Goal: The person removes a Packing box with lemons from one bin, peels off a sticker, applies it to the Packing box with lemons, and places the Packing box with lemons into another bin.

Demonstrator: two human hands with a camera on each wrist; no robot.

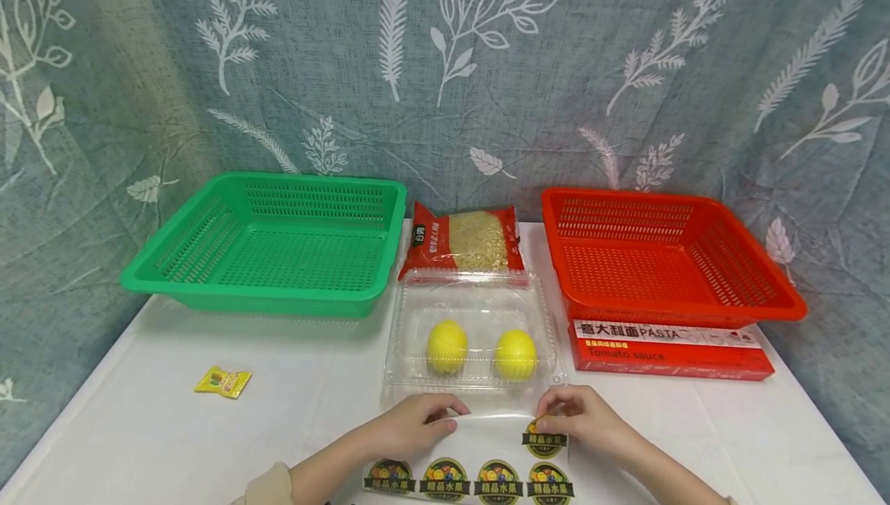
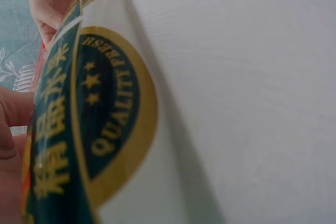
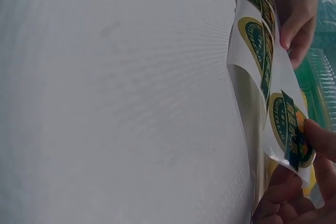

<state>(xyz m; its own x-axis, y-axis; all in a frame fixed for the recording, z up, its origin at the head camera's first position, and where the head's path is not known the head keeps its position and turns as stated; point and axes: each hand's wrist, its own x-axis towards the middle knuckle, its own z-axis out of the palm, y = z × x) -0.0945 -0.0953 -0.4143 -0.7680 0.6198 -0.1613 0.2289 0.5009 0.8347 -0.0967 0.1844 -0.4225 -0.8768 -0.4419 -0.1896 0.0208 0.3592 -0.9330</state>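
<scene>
A white sheet of round fruit stickers [image 1: 480, 443] is held near the front of the table, its upper edge raised. The left hand [image 1: 416, 424] pinches that edge, with the thumb over the printed face. At the upper right corner the right hand [image 1: 580, 418] pinches the sheet beside a single sticker [image 1: 545, 438]; in the right wrist view its thumb and finger [image 3: 320, 140] grip this corner. Below runs a row of several gold-rimmed stickers [image 1: 445, 480]. Just beyond the hands stands a clear plastic box [image 1: 476, 296] with two lemons [image 1: 447, 347] inside.
A green basket [image 1: 278, 300] stands at the back left, a red basket [image 1: 684, 308] at the back right. Between them lies a pasta bag [image 1: 473, 238]. A red pasta box [image 1: 674, 358] lies before the red basket, and a small yellow packet [image 1: 223, 382] at left.
</scene>
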